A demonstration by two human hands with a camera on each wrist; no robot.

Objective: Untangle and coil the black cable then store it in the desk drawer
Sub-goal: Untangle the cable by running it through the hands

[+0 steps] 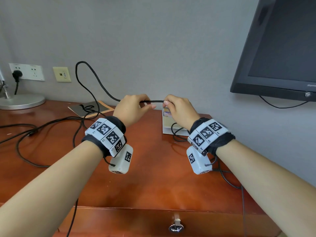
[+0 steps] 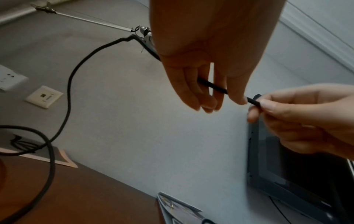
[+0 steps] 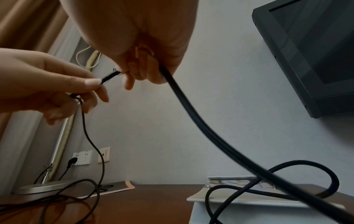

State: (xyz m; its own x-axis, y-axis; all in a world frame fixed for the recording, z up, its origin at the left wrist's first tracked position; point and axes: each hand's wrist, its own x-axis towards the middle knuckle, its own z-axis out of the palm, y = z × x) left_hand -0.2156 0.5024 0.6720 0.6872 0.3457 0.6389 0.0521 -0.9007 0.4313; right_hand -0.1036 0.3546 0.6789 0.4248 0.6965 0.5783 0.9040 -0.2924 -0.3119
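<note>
Fingertips of the left hand [image 1: 132, 108] and right hand [image 1: 179, 109] pinch one black cable [image 1: 152, 101], taut between them above the desk's [image 1: 145, 182] back edge. Left wrist view: limp, light loops sag. Right wrist view: loops trail across one binder [image 3: 249, 201]; regrip near them.

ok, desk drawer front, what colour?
Reddish-brown glossy wood, drawer with a silver metal pull; the head view shows it best.
</note>
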